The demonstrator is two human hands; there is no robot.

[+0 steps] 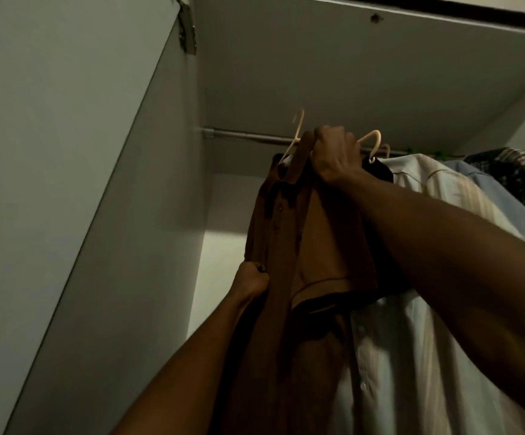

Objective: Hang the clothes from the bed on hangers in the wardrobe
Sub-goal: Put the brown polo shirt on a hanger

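Note:
A brown button-up shirt [289,246] hangs on a cream plastic hanger [297,133] just in front of the metal wardrobe rail [242,135]. The hanger's hook rises a little above the rail; whether it rests on the rail is unclear. My right hand [333,155] grips the shirt's collar and the hanger's top. Lower down, my left hand [251,279] pinches the shirt's left front edge. A second cream hanger [372,146] sits on the rail right behind my right hand.
To the right on the rail hang a dark garment [377,167], a pale striped shirt [411,309], a light blue shirt [487,189] and a plaid shirt [515,171]. The wardrobe's grey side wall [98,215] stands at the left and its top panel [349,73] overhead.

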